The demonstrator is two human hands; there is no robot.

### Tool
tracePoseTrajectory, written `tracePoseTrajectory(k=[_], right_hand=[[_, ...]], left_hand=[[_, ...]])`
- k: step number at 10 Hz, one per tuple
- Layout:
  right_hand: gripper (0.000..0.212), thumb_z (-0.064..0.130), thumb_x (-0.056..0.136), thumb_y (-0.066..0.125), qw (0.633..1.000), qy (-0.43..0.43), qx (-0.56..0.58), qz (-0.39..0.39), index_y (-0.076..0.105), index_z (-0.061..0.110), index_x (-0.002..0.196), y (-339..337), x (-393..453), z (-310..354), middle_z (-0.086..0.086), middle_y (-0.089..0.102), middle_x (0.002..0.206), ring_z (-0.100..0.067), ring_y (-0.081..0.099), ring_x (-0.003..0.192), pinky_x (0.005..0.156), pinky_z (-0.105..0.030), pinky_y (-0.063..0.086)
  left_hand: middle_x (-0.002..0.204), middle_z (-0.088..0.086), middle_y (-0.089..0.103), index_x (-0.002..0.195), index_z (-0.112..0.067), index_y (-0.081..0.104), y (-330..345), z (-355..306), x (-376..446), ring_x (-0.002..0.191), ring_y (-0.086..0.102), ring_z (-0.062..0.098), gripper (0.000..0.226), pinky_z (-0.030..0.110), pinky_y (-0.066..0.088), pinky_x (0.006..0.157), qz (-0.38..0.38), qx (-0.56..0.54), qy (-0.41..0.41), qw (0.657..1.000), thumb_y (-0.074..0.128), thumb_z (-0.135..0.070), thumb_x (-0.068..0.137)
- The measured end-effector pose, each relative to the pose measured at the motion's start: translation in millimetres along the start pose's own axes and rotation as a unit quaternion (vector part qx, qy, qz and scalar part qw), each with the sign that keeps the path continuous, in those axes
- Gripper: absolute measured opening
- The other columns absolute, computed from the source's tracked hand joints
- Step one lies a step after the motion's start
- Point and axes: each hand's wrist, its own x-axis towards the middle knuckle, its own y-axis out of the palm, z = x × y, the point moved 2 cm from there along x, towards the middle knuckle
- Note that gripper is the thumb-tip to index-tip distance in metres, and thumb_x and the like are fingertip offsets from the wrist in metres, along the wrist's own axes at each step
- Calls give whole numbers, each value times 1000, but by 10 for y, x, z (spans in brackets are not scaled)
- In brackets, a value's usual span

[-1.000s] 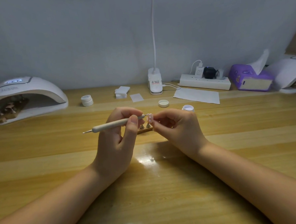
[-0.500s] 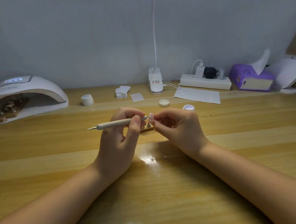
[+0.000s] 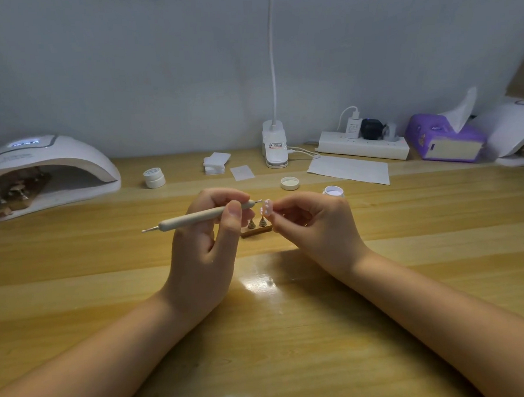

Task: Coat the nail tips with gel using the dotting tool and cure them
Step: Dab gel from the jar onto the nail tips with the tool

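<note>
My left hand (image 3: 207, 249) pinches a beige dotting tool (image 3: 195, 217) near its right end, the shaft lying almost level. Its metal point touches or nearly touches a pale pink nail tip (image 3: 267, 206), which my right hand (image 3: 317, 225) pinches between thumb and fingers just above the table. Behind the hands a small wooden nail stand (image 3: 256, 229) holds brass pegs. An open gel pot (image 3: 333, 191) shows just behind my right hand, its white lid (image 3: 289, 183) lying apart. A white curing lamp (image 3: 47, 173) at the far left shelters other nail stands.
A closed white pot (image 3: 154, 177), stacked white pads (image 3: 215, 163), a paper sheet (image 3: 348, 169), a clip lamp base (image 3: 275, 149), a power strip (image 3: 362, 146) and a purple tissue box (image 3: 446, 141) line the back. A second lamp (image 3: 515, 136) is at the far right.
The dotting tool has shifted slightly right and tilted more level, its point closing on the nail tip. Both hands stay almost in place.
</note>
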Motion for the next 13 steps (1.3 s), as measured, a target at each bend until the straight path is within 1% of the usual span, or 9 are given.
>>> tracePoseTrajectory(k=[2,4,6,8,9,13], right_hand=[[12,11,83,73,1000,3,4,-7,75,2,92,0,3,-9,-7,73,78,-21,68,67,64,-42,56],[12,11,83,73,1000,2,4,-8,75,2,92,5,7,-18,-6,73,79,-20,68,67,63,-41,56],[12,11,83,73,1000,3,11,-5,75,3,92,8,6,-23,-6,73,79,-20,68,68,63,-42,56],[13,11,84,72,1000,-1,8,1,75,4,94,3,5,-24,-5,73,80,-18,68,69,64,-40,57],[12,11,84,72,1000,-4,7,1,75,4,94,8,3,-25,-6,73,80,-19,68,69,64,-40,56],[12,11,84,72,1000,4,12,-6,75,3,92,5,5,-11,-7,73,78,-22,67,66,63,-42,55]], left_hand=[[85,-4,68,96,-18,60,3,-7,-10,83,68,10,18,17,52,71,14,-10,0,1000,47,-29,90],[88,-2,67,95,-19,60,5,7,-15,83,68,10,18,18,53,72,27,4,-10,1000,47,-31,90],[88,-2,67,96,-22,59,7,-4,-11,83,68,9,16,18,53,72,29,16,-1,999,46,-30,91],[89,-1,67,97,-20,59,8,-1,-10,84,68,9,17,18,53,72,31,15,-4,999,47,-30,91],[89,-1,67,97,-21,60,4,6,-5,84,68,10,17,20,54,72,24,19,-5,1000,47,-31,91],[88,-2,68,97,-21,60,7,-4,-12,83,68,10,17,19,53,72,24,17,1,1000,47,-31,91]])
